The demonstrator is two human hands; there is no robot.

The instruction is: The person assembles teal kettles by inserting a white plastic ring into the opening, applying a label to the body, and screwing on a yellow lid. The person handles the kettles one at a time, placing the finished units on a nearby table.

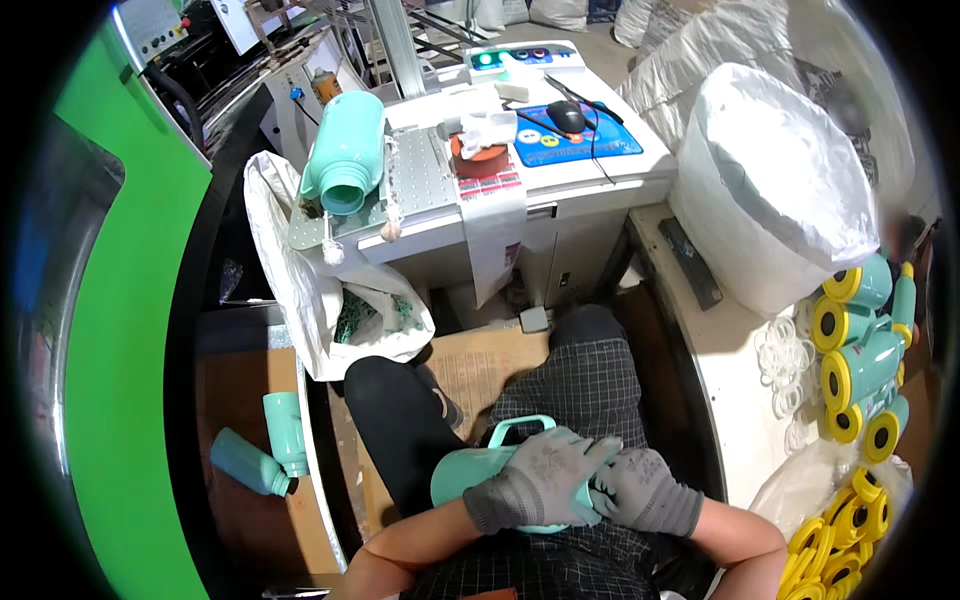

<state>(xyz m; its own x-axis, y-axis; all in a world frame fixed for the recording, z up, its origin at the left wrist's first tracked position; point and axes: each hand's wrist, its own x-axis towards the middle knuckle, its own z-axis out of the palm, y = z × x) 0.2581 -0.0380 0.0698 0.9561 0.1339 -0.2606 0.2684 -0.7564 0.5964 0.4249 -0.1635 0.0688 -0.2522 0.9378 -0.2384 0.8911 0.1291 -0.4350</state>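
A turquoise plastic jug with a loop handle [462,474] lies on its side across my lap. My left hand [552,470], in a grey work glove, is wrapped over the jug from above, just beside the handle. At the jug's right end is my right hand [643,487], also gloved, its fingers curled in against the end and touching the left fingertips. Whatever those right fingers pinch is hidden, and the gloves cover that end of the jug.
Ahead, another turquoise jug [350,150] lies on a perforated plate beside a red-brown tape roll [478,160]. Two turquoise jugs [286,433] lie in the left bin. At right are a white sack [775,190], pale rings [783,365], yellow-capped jugs [862,368] and yellow lids [835,535].
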